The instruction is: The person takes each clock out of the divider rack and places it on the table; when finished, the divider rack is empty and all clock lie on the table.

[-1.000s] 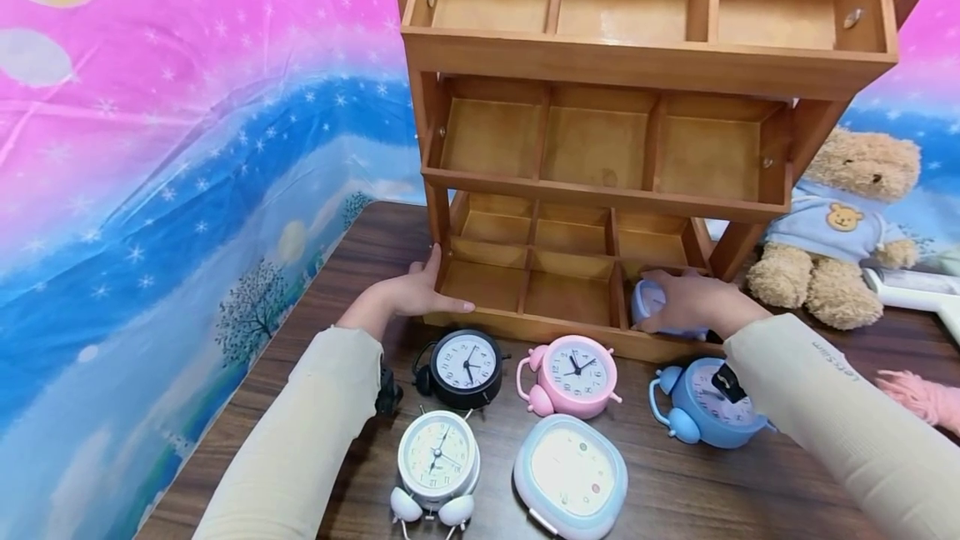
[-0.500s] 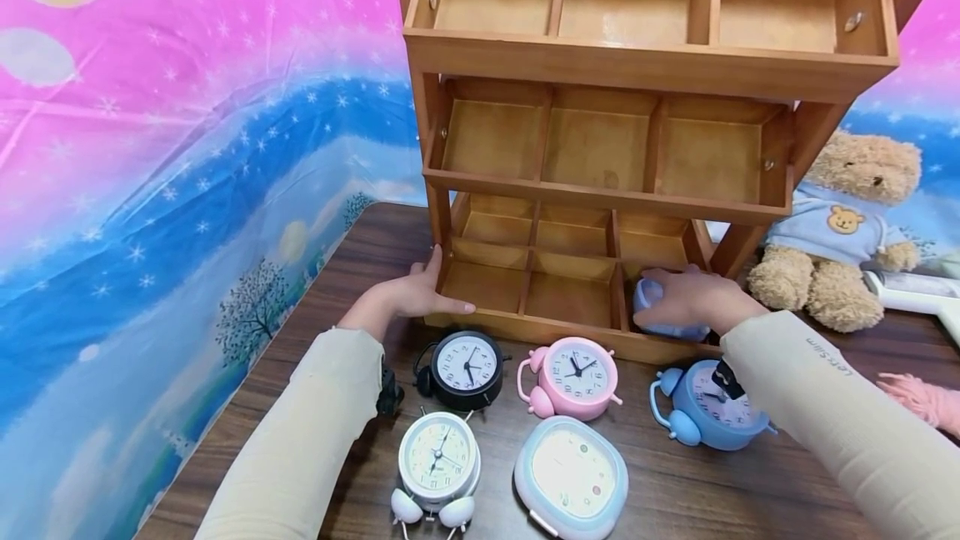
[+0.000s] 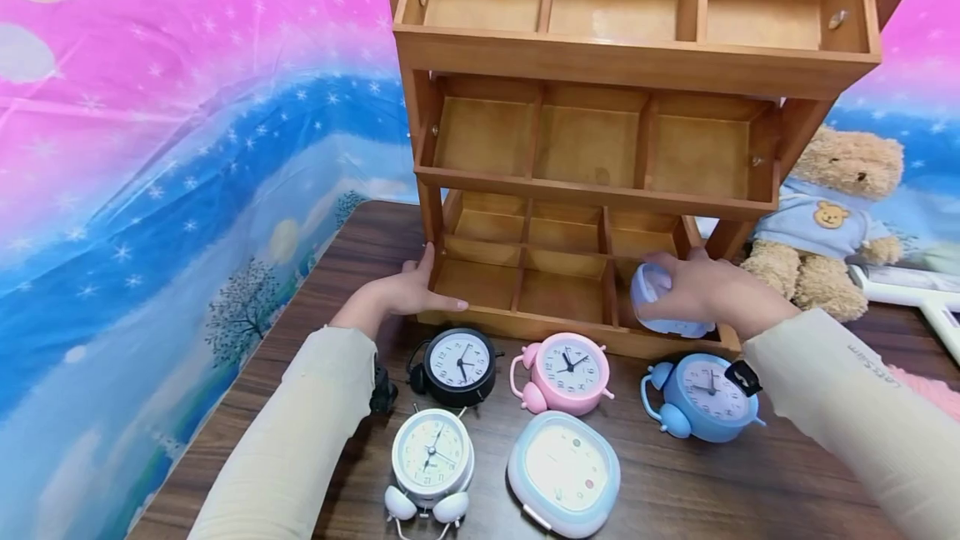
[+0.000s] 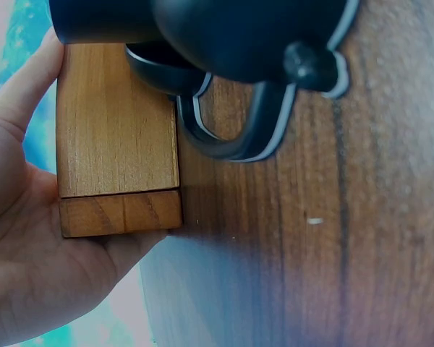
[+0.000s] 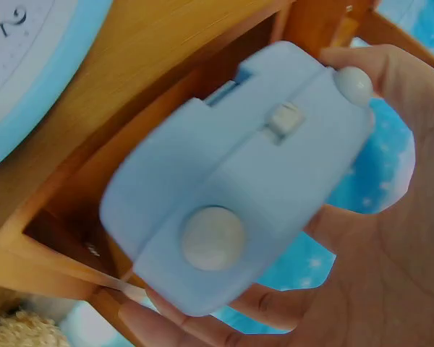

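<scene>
My right hand (image 3: 705,290) grips a pale blue clock (image 5: 239,181) with white round knobs, thumb on one side and fingers on the other. In the head view this clock sits tilted at the bottom right compartment of the wooden shelf (image 3: 600,194); its dial is mostly hidden. My left hand (image 3: 401,290) holds the left end of the shelf's lowest tier, thumb along the front edge. In the left wrist view the wooden end piece (image 4: 119,123) lies between its digits. Close by stands a black alarm clock (image 3: 459,367).
In front of the shelf lie a pink clock (image 3: 568,373), a blue clock (image 3: 708,398), a white twin-bell clock (image 3: 432,455) and a rounded white-and-blue clock (image 3: 564,473). At right are a teddy bear (image 3: 832,215), a white frame-like object (image 3: 911,286) and pink yarn (image 3: 930,390).
My right hand has shifted to the right, and the pale blue clock in it has tilted and come up a little. The left hand stays on the shelf. The head view has swung slightly.
</scene>
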A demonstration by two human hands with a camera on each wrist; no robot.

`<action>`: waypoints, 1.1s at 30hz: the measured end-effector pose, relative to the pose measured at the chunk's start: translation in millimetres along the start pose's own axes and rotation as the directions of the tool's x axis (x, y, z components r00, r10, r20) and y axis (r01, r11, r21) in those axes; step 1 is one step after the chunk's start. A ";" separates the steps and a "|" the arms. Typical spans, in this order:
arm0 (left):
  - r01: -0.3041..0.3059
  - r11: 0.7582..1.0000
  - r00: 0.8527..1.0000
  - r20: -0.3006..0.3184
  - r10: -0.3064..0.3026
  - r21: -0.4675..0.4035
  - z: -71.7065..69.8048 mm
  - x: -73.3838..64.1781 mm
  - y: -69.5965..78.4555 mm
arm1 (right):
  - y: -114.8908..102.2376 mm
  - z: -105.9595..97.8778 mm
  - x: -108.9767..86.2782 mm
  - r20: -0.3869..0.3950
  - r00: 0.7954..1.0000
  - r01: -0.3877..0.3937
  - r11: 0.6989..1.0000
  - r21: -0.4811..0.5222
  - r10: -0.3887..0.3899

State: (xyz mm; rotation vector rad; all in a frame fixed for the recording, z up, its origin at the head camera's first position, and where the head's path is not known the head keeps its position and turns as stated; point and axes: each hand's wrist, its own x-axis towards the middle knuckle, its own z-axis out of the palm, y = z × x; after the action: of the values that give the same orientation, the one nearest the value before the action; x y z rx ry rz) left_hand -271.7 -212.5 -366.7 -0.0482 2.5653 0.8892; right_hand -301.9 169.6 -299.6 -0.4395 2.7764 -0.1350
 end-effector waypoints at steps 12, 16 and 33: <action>-0.003 1.000 1.000 0.016 0.003 0.002 -0.8 0.6 -1.1 | -18.0 1.7 -59.9 -0.098 0.987 0.112 0.986 -0.120 -0.124; -0.010 1.000 1.000 0.020 0.010 0.013 -0.6 0.0 0.0 | -20.2 9.8 -80.6 -0.148 0.976 0.134 0.979 -0.154 -0.157; -0.017 1.000 1.000 0.024 0.017 0.005 -0.4 0.3 -0.5 | -14.9 66.6 -137.4 -0.106 0.974 0.164 0.941 -0.295 -0.202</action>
State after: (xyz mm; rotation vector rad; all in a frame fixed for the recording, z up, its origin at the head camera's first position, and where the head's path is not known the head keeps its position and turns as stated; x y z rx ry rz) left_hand -272.0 -213.1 -366.8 -0.0141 2.5491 0.8836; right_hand -152.0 196.1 -318.6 -0.7900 2.8924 0.2039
